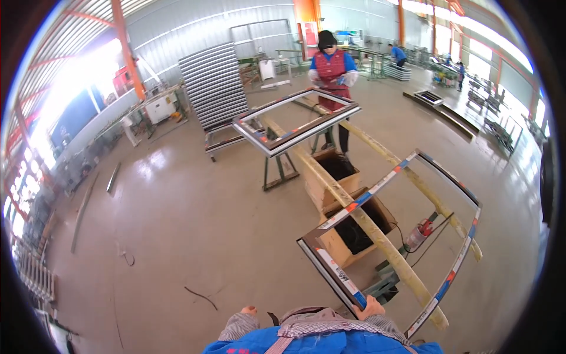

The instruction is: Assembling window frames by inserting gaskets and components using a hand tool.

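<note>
My right hand [369, 308] is closed on the near corner of a rectangular window frame [339, 277], its fingers wrapped over the edge. The frame is dark, with white, blue and red film strips along its sides. It rests at a slant across two long, yellowish padded rails [386, 248]. Near my body, my left hand [250, 310] hangs apart from the frame, curled up with nothing visible in it. Farther along the rails lies a second rectangular frame [268, 144]. A co-worker [333, 65] in a red vest stands behind it, hands together in front.
Two open cardboard boxes [330, 241] with dark contents stand under the rails. A red power tool [420, 233] with a cable hangs by the right rail. A stack of long grey profiles [215, 85] leans at the back left. Loose strips [113, 178] lie on the floor.
</note>
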Available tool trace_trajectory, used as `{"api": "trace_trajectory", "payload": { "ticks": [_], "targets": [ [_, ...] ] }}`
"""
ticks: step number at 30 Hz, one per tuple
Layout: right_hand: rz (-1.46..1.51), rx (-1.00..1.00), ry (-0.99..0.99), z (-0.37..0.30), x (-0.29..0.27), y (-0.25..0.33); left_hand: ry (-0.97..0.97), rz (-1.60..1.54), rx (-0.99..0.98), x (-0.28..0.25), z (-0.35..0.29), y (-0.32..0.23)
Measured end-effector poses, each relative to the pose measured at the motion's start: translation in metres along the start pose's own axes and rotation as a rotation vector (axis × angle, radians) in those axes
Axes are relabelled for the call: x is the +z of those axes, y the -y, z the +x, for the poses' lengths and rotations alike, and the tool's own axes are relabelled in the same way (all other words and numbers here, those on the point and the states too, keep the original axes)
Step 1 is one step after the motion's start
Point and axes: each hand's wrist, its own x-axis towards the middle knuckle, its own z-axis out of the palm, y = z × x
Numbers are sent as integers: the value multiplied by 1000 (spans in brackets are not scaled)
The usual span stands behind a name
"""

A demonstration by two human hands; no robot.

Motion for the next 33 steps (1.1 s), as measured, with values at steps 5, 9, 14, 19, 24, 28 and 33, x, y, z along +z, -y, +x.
{"api": "trace_trajectory", "payload": {
  "ticks": [5, 9, 14, 19, 24, 28, 33],
  "targets": [
    [12, -53, 38, 4, 8, -10, 36, -37, -23, -5, 24, -11],
    [6, 13, 104, 1, -3, -9, 31, 52, 76, 1, 63, -16],
    [-6, -3, 64, 4, -3, -1, -6, 64, 205, -2, 103, -28],
    [-3, 30, 95, 1, -8, -4, -286, -179, 593, -47, -5, -206],
    [7, 13, 75, -1, -9, 4, 156, -726, 1156, -101, -199, -345],
    [-3, 8, 38, 0, -2, -3, 402, -649, 1722, -137, -322, -375],
    [-16, -11, 17, -2, -5, 0, 967, -690, 2408, -166, -391, -412]
  ]
}}
